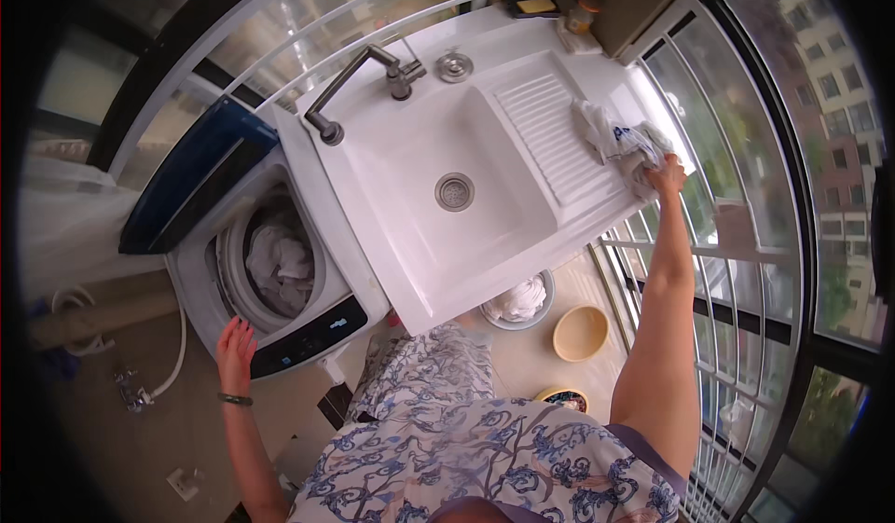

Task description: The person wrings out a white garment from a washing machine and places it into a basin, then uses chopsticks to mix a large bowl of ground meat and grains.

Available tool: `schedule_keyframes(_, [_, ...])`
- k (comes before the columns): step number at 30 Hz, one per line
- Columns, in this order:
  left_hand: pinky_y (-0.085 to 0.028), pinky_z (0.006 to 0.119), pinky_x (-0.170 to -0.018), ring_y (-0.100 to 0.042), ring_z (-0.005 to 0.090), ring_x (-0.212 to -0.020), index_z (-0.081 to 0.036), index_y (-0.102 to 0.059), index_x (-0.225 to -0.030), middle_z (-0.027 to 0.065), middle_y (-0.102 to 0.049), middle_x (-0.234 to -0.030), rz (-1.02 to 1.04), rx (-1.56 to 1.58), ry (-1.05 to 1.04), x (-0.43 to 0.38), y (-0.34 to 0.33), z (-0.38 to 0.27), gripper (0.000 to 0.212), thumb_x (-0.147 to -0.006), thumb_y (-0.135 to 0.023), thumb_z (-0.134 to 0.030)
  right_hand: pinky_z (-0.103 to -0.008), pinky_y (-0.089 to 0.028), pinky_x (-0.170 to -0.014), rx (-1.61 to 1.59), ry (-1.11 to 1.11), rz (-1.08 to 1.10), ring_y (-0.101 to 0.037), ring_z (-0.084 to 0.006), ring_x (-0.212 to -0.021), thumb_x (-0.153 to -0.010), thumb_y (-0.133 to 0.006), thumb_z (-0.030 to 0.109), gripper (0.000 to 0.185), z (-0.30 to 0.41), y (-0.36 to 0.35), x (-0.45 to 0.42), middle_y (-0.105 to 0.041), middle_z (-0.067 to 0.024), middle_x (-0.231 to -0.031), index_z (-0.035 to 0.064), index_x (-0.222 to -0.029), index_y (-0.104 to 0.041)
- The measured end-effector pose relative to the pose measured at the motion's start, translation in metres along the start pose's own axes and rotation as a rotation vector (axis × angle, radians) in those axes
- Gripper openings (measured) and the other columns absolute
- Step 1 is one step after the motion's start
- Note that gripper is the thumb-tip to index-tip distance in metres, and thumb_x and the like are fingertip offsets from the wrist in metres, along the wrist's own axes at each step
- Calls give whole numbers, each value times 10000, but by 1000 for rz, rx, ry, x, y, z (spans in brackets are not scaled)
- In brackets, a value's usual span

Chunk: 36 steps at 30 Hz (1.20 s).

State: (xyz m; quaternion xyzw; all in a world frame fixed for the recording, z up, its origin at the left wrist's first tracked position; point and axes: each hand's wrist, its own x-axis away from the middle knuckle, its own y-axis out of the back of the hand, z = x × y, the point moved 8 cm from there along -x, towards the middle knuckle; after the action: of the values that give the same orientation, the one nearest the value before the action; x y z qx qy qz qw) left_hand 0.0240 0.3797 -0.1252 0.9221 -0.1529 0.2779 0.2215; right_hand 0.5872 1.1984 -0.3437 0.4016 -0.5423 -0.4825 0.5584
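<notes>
My right hand (668, 175) grips a bunched white cloth (622, 138) with blue marks, at the right end of the ribbed washboard (535, 128) built into the white sink (391, 236). Part of the cloth rests on the ribs. My left hand (236, 347), a dark bangle at its wrist, holds nothing and has its fingers apart. It is at the front left corner of a top-loading washing machine (280, 173). The machine's dark blue lid (199, 173) stands raised, and white laundry (280, 264) lies in the drum.
A dark faucet (363, 68) and a drain strainer (454, 67) stand behind the basin. Soap in a black dish (535, 5) and a jar (582, 16) sit at the back. On the floor are a basin of white cloth (521, 303) and a yellow basin (580, 333). White railings (706, 271) line the right.
</notes>
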Motion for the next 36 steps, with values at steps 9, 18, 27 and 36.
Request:
schedule_keyframes(9, [-452,313,-920,-543,195,-1134,-56,-487,-1279,125,-549,-1247,113,192,80,-5,13,42,355,-953,-486,-196,-273,-368,-565,-619,429,-39,-428,-90,-631,-763,-584,163,180,17,110,126,-496,-18,-668,-7,-809,-552])
schedule_keyframes(18, [-429,337,-956,-518,217,-1176,-40,-459,-1300,138,-519,-1287,216,403,-43,6,67,53,354,-976,-428,-178,-181,-375,-659,-1109,776,529,-492,-56,-734,-799,-598,103,131,292,261,439,-550,5,-798,36,-898,-544])
schedule_keyframes(27, [-451,309,-913,-559,205,-1116,-21,-478,-1274,141,-568,-1219,216,603,-236,-64,332,65,343,-972,-442,-179,-292,-426,-637,-527,1167,650,-563,-173,-696,-734,-656,273,287,638,69,808,-624,-120,-742,-8,-783,-626])
schedule_keyframes(36, [-459,277,-880,-584,184,-1050,-22,-492,-1259,117,-591,-1165,149,748,-258,-93,439,94,326,-967,-445,-159,-352,-475,-789,-604,1076,611,-644,-326,-848,-780,-603,401,450,756,-6,911,-655,-225,-885,-1,-973,-664])
